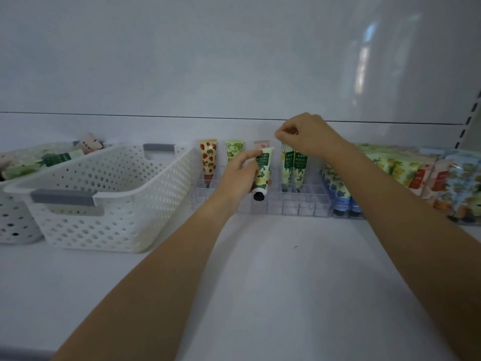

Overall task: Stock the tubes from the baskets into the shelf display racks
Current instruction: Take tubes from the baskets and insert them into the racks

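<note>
My left hand grips a green-and-yellow flower tube, black cap down, just above the clear display rack. My right hand pinches the top edge of a green tube standing in the rack beside a matching tube. A strawberry tube, a lime-green tube and a pink tube stand in the rack's back row. The near white basket looks empty. A second basket behind it on the left holds several tubes.
A second clear rack on the right holds blue flower tubes. Beyond it lie several printed sachet packs. The white shelf surface runs in front of the racks; a white back panel rises behind them.
</note>
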Available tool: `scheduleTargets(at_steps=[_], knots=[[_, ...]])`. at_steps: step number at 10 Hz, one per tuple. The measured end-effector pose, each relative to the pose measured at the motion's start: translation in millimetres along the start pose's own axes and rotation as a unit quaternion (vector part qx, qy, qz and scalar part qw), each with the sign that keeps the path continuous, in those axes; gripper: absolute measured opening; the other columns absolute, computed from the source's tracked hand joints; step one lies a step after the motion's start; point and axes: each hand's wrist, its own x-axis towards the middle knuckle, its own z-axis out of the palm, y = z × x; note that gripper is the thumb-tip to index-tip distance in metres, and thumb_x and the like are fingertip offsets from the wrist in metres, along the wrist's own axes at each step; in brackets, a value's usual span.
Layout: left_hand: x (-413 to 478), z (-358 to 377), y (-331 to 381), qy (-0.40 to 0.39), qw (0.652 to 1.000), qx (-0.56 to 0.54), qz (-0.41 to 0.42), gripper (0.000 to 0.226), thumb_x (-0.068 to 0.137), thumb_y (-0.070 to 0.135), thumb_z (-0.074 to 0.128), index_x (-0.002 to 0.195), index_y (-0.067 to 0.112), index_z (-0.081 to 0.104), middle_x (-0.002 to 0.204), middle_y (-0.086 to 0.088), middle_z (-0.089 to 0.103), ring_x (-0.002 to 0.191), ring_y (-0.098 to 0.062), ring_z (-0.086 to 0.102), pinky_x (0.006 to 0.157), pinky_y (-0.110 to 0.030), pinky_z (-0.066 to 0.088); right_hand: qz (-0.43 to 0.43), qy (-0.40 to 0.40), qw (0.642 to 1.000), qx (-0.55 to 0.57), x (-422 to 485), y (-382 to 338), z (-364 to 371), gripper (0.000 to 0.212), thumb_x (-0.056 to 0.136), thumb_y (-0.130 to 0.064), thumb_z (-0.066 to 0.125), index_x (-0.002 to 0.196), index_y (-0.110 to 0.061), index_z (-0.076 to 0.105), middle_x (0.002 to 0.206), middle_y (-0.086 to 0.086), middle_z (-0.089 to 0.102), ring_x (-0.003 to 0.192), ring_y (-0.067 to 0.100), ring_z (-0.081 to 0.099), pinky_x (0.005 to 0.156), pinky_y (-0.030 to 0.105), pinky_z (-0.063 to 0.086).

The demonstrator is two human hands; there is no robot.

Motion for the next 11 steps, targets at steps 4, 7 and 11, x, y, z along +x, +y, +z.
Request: scheduleTargets(at_steps=[4,7,11], knots=[[5,-8,-16,-0.003,0.947,0.305,0.100,0.019,0.095,0.011,0.044,0.110,0.013,0.056,0.108,-0.004,0.062,0.080,-0.013,0.060,0.060,-0.005,0.043,0.092,-0.019,0.995,0.025,-5,23,-33,0.019,0.092,-0.008,0.051,0.105,-0.006,0.065,0.096,0.011,0.064,0.067,0.013,0.059,0.061,0.022,0.048],[5,-12,-32,-0.076,0.796,0.578,0.161,0.036,0.097,0.024,0.041,0.130,0.013,0.051,0.132,-0.007,0.052,0.121,-0.026,0.043,0.103,-0.041,0.035,0.111,0.090,0.988,-0.055,-8,41,-27,0.025,0.095,-0.007,0.040,0.113,-0.002,0.057,0.118,0.018,0.057,0.107,0.031,0.052,0.087,0.036,0.041],[6,-12,-35,-0.076,0.786,0.592,0.158,0.036,0.098,0.025,0.038,0.131,0.014,0.048,0.134,-0.006,0.049,0.123,-0.025,0.041,0.104,-0.042,0.034,0.096,0.041,0.992,-0.064,-12,42,-18,0.023,0.093,-0.005,0.044,0.107,-0.002,0.062,0.111,0.018,0.062,0.090,0.026,0.055,0.075,0.033,0.043]])
